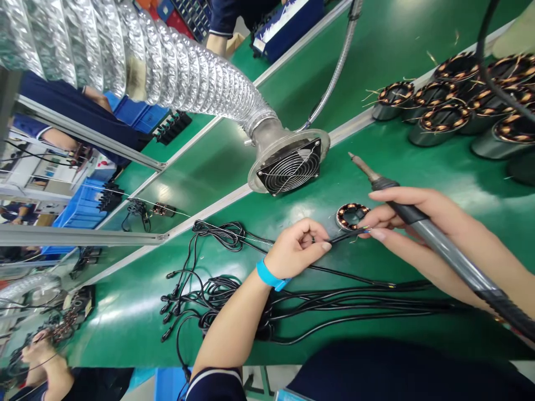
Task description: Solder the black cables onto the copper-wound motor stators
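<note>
My left hand point(297, 245), with a blue band at its wrist, pinches a black cable point(343, 237) close to its end. My right hand point(418, 223) carries a soldering iron point(434, 231) between its fingers, with the bare metal tip pointing up and left, away from the work. The thumb and fingertips of that same hand meet at the small coloured wires of the cable end. Just behind the wires lies a stator point(352, 215) with copper windings, partly covered by my right fingers. Whether the wires touch the stator I cannot tell.
Coiled black cables point(225, 289) with plugs lie on the green table point(137, 312). A fume extractor point(292, 167) on a silver duct point(188, 67) hangs ahead. Several stators point(441, 120) stand at the back right. Another person's hands point(39, 348) work at lower left.
</note>
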`<state>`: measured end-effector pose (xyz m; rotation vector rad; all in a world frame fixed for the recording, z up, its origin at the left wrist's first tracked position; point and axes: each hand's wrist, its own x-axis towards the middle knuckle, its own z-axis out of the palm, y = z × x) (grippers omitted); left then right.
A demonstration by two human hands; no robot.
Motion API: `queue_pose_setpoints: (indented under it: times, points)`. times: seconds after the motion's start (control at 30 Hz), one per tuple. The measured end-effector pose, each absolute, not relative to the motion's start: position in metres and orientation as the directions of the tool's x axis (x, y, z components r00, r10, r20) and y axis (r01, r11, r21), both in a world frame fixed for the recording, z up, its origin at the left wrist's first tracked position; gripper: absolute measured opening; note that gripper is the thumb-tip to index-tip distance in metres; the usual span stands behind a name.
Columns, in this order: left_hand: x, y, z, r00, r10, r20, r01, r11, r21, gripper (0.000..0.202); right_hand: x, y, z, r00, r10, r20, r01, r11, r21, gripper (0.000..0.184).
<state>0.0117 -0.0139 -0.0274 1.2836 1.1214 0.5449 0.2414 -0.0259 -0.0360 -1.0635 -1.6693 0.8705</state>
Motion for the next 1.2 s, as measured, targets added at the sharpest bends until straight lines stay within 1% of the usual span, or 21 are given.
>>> queue_pose_setpoints:
  times: [0.17,0.27,0.37,0.43,0.53,0.6,0.67,0.8,0.93,1.0,1.1,1.2]
  points:
    - [0.015,-0.013,-0.03,0.389,0.859,-0.331,0.234,0.256,0.938,0.047,0.238,-0.027,-0.05,-0.146,0.941,0.305,0.231,0.333,-0.914,0.034]
    - [0.015,-0.014,-0.034,0.375,0.867,-0.328,0.228,0.257,0.939,0.043,0.239,-0.028,-0.052,-0.129,0.956,0.265,0.219,0.288,-0.932,0.038]
    - [0.017,-0.015,-0.036,0.366,0.869,-0.333,0.204,0.275,0.94,0.04,0.239,-0.027,-0.051,-0.117,0.965,0.235,0.226,0.256,-0.94,0.033]
    - [0.02,-0.014,-0.036,0.322,0.893,-0.313,0.102,0.296,0.95,0.042,0.236,-0.026,-0.054,-0.131,0.97,0.206,0.181,0.228,-0.957,0.031]
    - [0.026,-0.014,-0.035,0.242,0.921,-0.305,-0.121,0.34,0.933,0.04,0.225,-0.025,-0.062,-0.196,0.971,0.134,0.055,0.147,-0.988,0.037]
    - [0.03,-0.014,-0.034,0.248,0.917,-0.312,-0.19,0.361,0.913,0.038,0.215,-0.026,-0.065,-0.233,0.966,0.11,0.013,0.116,-0.993,0.04]
    - [0.032,-0.014,-0.033,0.272,0.915,-0.298,-0.187,0.354,0.916,0.042,0.208,-0.026,-0.062,-0.242,0.964,0.112,0.009,0.118,-0.993,0.039]
    - [0.033,-0.015,-0.032,0.306,0.909,-0.283,-0.169,0.344,0.924,0.061,0.204,-0.027,-0.051,-0.243,0.956,0.165,0.027,0.177,-0.984,0.037]
    - [0.03,-0.014,-0.034,0.33,0.883,-0.332,-0.209,0.412,0.887,0.072,0.206,-0.029,-0.048,-0.223,0.936,0.274,0.055,0.293,-0.955,0.034]
    - [0.028,-0.014,-0.035,0.361,0.852,-0.378,-0.214,0.471,0.856,0.073,0.207,-0.03,-0.046,-0.226,0.927,0.299,0.065,0.32,-0.945,0.033]
    - [0.026,-0.012,-0.035,0.433,0.795,-0.425,-0.212,0.548,0.809,0.073,0.209,-0.031,-0.043,-0.231,0.935,0.27,0.078,0.294,-0.953,0.032]
    - [0.024,-0.011,-0.033,0.46,0.775,-0.433,-0.21,0.569,0.795,0.075,0.211,-0.031,-0.042,-0.226,0.948,0.224,0.103,0.252,-0.962,0.033]
